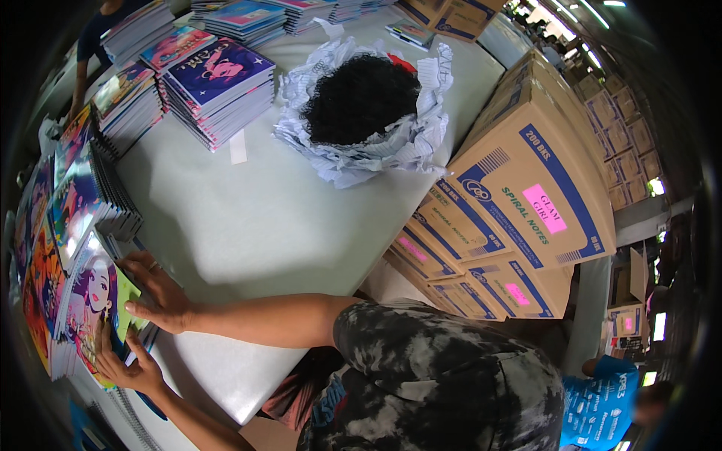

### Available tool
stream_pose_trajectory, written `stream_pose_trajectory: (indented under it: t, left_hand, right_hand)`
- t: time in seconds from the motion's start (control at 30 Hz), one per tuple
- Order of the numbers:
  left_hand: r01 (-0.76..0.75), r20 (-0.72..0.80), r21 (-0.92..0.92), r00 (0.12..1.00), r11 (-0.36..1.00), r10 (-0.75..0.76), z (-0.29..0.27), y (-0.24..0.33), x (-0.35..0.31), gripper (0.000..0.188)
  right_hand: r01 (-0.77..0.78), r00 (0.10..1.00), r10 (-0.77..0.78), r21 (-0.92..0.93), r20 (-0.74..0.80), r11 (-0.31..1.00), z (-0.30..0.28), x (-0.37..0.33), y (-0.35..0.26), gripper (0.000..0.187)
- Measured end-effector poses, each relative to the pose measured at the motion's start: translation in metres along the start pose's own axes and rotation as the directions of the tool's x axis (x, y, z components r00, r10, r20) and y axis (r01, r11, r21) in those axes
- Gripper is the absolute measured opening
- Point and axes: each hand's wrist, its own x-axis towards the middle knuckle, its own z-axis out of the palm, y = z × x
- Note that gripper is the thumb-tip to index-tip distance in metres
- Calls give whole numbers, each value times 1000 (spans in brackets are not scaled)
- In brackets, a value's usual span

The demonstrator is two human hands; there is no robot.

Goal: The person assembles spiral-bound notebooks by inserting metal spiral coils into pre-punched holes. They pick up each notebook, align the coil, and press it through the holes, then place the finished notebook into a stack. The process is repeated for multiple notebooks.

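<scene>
Slipping is my first worry: the spiral notebook [96, 284] has a glossy look, and if one hand pressed harder than the other, the cover could skid sideways over whatever lies beneath it. It sits at the left end of the counter [233, 207], tight against other illustrated notebooks, so a push leftward might disturb them. The neighbouring stack [74, 201] just beyond shows dark wire coils along its side; a page or cover corner dragged across those could snag, and a coil could be bent if I leaned on it. A fingertip hooked under the cover alone might crease it.

As for my grip, the right hand [156, 292] lies at the edge nearer me, thumb out over a lime-green patch, fingers bent toward the far side. The left hand [124, 364] touches the lower part of the cover with its fingers spread a little and its thumb apart from them. Whether either one is clamped around pages or merely resting, I cannot tell, as the undersides are hidden.

The cover itself carries a drawn figure with magenta-purple hair, a pale face and a yellow earring, against pinkish tones. Glare and the bend at the rim blur its outer edge, and its binding is hard to make out.
</scene>
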Motion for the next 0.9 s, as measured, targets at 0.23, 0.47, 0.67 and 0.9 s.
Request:
stream_pose_trajectory:
  t: [0.23,0.47,0.67,0.9]
  left_hand:
    - [-10,-16,5,1000,1000,11,2,-2,-1,30]
    - [7,-2,21,1000,1000,-7,3,-4,-4,30]
    - [-44,-33,11,998,999,44,4,-7,-3,30]
    - [-59,-42,-4,997,998,59,6,-11,-3,30]
  right_hand:
    - [-2,1000,2,19,8,1000,0,2,0,72]
    - [-22,1000,22,4,3,1000,0,0,3,75]
    - [1,1000,-1,1,3,1000,1,0,8,79]
    - [-8,1000,8,11,-3,1000,0,0,6,79]
